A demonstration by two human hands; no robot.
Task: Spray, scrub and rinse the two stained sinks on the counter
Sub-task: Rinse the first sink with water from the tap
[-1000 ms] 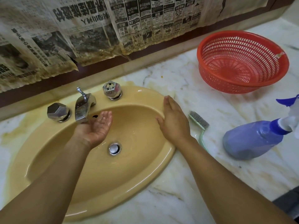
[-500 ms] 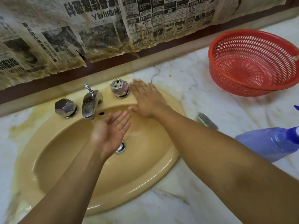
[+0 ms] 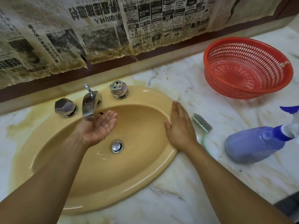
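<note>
A yellow oval sink (image 3: 126, 180) is set in the marble counter, with a chrome drain plug (image 3: 117, 146) in its bowl. My left hand (image 3: 99, 126) is cupped palm up under the chrome faucet spout (image 3: 89, 103), wet, with water running into it. My right hand (image 3: 180, 126) lies flat, fingers straight, on the sink's right rim. Two faceted chrome knobs flank the spout, the left knob (image 3: 65, 107) and the right knob (image 3: 119, 89). Only this one sink is in view.
A green scrub brush (image 3: 203, 126) lies on the counter just right of my right hand. A purple spray bottle (image 3: 255, 145) lies on its side further right. A red plastic colander (image 3: 247, 67) sits at the back right. Stained newspaper (image 3: 113, 29) covers the wall.
My right hand has come back from beside the right knob to the sink's right rim. My left hand has moved back under the spout.
</note>
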